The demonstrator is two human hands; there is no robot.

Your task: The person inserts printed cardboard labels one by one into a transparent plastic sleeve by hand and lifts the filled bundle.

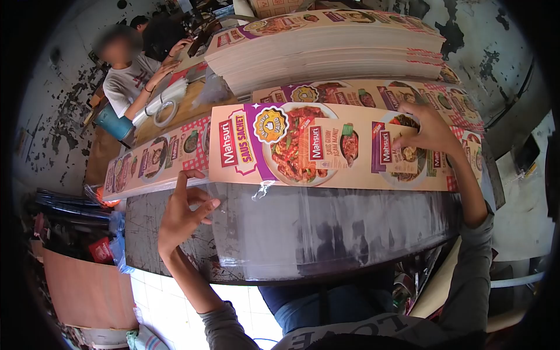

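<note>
A long printed cardboard strip with "Mahsuri Saus Sachet" and food pictures lies across the table before me. Below it a clear plastic sleeve is spread flat on the dark tabletop, its upper edge meeting the strip; whether the strip is inside it I cannot tell. My left hand hovers by the sleeve's left edge, thumb and fingers apart, nothing in them. Over the strip's right end my right hand is curved with thumb and forefinger apart, the thumb against the printed face; its other fingers are partly hidden.
Behind the strip stands a tall stack of printed cardboard, with more strips at the left. A co-worker sits at the far left, near a tape-like ring and a blue container. The worn table curves at its front edge.
</note>
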